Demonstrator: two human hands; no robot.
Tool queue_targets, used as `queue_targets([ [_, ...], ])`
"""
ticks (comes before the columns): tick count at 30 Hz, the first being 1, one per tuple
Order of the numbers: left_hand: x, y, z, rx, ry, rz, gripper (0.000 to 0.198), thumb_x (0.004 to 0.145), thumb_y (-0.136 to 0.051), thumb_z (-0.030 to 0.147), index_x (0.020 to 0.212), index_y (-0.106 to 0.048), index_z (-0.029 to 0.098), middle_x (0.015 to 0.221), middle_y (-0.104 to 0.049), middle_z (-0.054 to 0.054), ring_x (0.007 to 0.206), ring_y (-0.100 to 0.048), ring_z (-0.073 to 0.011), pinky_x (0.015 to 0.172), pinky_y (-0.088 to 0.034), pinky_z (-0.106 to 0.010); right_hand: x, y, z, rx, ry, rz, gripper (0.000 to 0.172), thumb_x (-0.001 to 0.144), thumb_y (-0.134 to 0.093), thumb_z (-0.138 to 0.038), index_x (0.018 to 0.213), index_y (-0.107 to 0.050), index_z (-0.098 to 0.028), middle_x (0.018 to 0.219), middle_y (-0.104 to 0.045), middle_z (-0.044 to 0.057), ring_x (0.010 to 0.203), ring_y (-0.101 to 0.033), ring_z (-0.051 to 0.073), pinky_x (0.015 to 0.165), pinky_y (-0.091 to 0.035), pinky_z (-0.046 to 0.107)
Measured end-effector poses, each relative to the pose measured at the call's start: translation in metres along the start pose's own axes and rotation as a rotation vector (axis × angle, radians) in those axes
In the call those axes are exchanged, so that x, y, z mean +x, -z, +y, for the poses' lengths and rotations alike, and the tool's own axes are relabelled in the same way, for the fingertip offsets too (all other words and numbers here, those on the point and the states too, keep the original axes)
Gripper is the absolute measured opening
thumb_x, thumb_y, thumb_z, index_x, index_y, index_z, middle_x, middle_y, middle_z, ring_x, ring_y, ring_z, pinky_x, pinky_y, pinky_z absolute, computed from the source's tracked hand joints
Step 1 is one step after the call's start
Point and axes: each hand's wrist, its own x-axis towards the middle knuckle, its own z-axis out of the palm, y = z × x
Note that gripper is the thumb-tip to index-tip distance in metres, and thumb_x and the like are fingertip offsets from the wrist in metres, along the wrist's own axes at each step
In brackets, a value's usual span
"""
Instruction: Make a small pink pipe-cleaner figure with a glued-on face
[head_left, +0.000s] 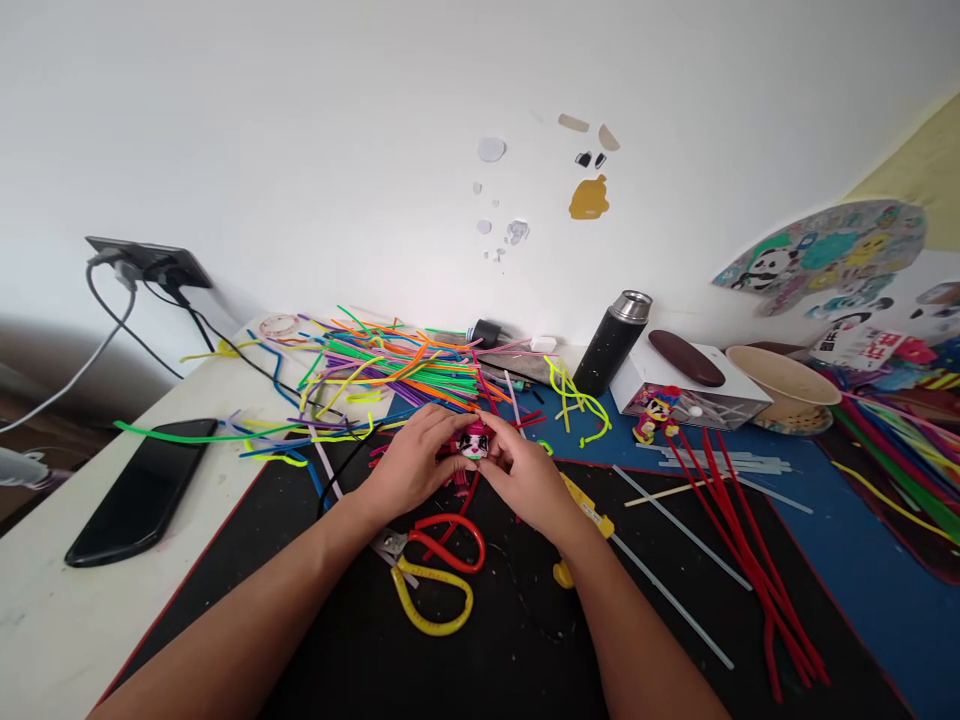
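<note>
Both hands meet over the black mat [510, 640] around a small pink and white craft figure [473, 445] with a face on it. My left hand [409, 460] pinches the figure from the left with its fingers curled. From the right, my right hand [525, 478] pinches the same piece. Pink pipe-cleaner ends stick out below the figure. Red and yellow scissors [439, 570] lie just under my left wrist. A yellow glue gun [589, 515] lies partly under my right wrist.
A heap of coloured pipe cleaners [390, 370] lies behind the hands. A black phone [142, 490] sits at the left, red pipe cleaners [742, 540] and glue sticks [675, 600] at the right. A dark flask [615, 340], a white box [690, 390] and a bowl [784, 385] stand at the back right.
</note>
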Motion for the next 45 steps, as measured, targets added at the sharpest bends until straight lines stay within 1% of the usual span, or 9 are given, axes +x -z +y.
queue_targets([
  [3, -0.002, -0.002, 0.001, -0.004, 0.003, -0.013, 0.053, 0.093, -0.076, 0.039, 0.142, -0.059, 0.024, 0.116, -0.071, -0.011, 0.109, -0.062, -0.0303, 0.099, -0.051, -0.047, 0.000, 0.003, -0.002, -0.032, -0.004, -0.018, 0.059, 0.093, -0.063, -0.016, 0.151, -0.056, -0.024, 0.079, -0.063, -0.004, 0.069, -0.059, 0.015, 0.066, -0.046, 0.027],
  [8, -0.006, -0.004, 0.007, -0.024, 0.065, 0.011, 0.047, 0.095, -0.073, 0.032, 0.140, -0.060, 0.026, 0.116, -0.071, -0.010, 0.109, -0.063, -0.0296, 0.096, -0.053, -0.047, -0.001, 0.004, -0.001, -0.037, 0.002, -0.009, 0.059, 0.092, -0.063, -0.016, 0.150, -0.056, -0.026, 0.079, -0.064, -0.004, 0.069, -0.059, 0.015, 0.066, -0.046, 0.025],
  [11, -0.008, -0.005, 0.010, -0.090, 0.112, 0.025, 0.046, 0.095, -0.072, 0.033, 0.139, -0.059, 0.025, 0.120, -0.071, -0.010, 0.110, -0.065, -0.0289, 0.097, -0.053, -0.046, 0.000, 0.002, 0.001, -0.033, 0.014, -0.001, 0.055, 0.091, -0.060, -0.015, 0.145, -0.060, -0.026, 0.079, -0.065, -0.003, 0.069, -0.060, 0.016, 0.067, -0.047, 0.026],
  [16, -0.010, -0.004, 0.016, -0.328, 0.224, -0.008, 0.055, 0.096, -0.070, 0.040, 0.146, -0.056, 0.023, 0.135, -0.068, -0.012, 0.121, -0.065, -0.0287, 0.106, -0.052, -0.046, 0.001, 0.001, 0.006, -0.015, 0.030, 0.020, 0.050, 0.092, -0.060, -0.019, 0.142, -0.061, -0.025, 0.077, -0.063, -0.004, 0.067, -0.059, 0.016, 0.065, -0.047, 0.027],
  [20, -0.010, -0.005, 0.017, -0.590, 0.334, -0.016, 0.047, 0.103, -0.057, 0.041, 0.147, -0.057, 0.024, 0.134, -0.069, -0.011, 0.116, -0.067, -0.0267, 0.104, -0.054, -0.045, 0.001, 0.001, 0.007, -0.035, 0.032, 0.039, 0.053, 0.092, -0.060, -0.019, 0.145, -0.059, -0.025, 0.077, -0.062, -0.004, 0.067, -0.058, 0.015, 0.066, -0.046, 0.028],
  [24, -0.009, -0.007, 0.017, -0.733, 0.370, 0.014, 0.044, 0.101, -0.060, 0.040, 0.142, -0.061, 0.024, 0.133, -0.069, -0.011, 0.113, -0.066, -0.0258, 0.104, -0.053, -0.046, 0.000, 0.001, 0.006, -0.055, 0.043, 0.033, 0.053, 0.093, -0.062, -0.019, 0.145, -0.060, -0.025, 0.077, -0.063, -0.004, 0.067, -0.059, 0.016, 0.065, -0.046, 0.027],
  [31, -0.007, -0.008, 0.017, -0.759, 0.375, 0.037, 0.038, 0.099, -0.063, 0.040, 0.132, -0.065, 0.022, 0.126, -0.071, -0.011, 0.110, -0.067, -0.0254, 0.100, -0.055, -0.043, -0.001, 0.000, 0.004, -0.081, 0.059, 0.032, 0.052, 0.092, -0.062, -0.017, 0.143, -0.062, -0.026, 0.078, -0.066, -0.003, 0.066, -0.059, 0.015, 0.064, -0.046, 0.027],
  [40, -0.007, -0.009, 0.018, -0.753, 0.381, 0.062, 0.030, 0.098, -0.065, 0.039, 0.121, -0.065, 0.020, 0.113, -0.071, -0.008, 0.103, -0.067, -0.0230, 0.094, -0.055, -0.039, -0.001, 0.000, 0.002, -0.084, 0.050, 0.010, 0.053, 0.093, -0.062, -0.017, 0.145, -0.060, -0.026, 0.079, -0.066, -0.003, 0.067, -0.058, 0.015, 0.065, -0.045, 0.027],
  [45, -0.007, -0.009, 0.018, -0.770, 0.391, 0.063, 0.030, 0.098, -0.065, 0.037, 0.122, -0.065, 0.020, 0.111, -0.070, -0.007, 0.103, -0.067, -0.0230, 0.093, -0.053, -0.038, -0.001, -0.001, 0.000, -0.090, 0.043, -0.001, 0.052, 0.095, -0.062, -0.019, 0.146, -0.060, -0.024, 0.080, -0.066, -0.003, 0.067, -0.058, 0.015, 0.064, -0.044, 0.026],
])
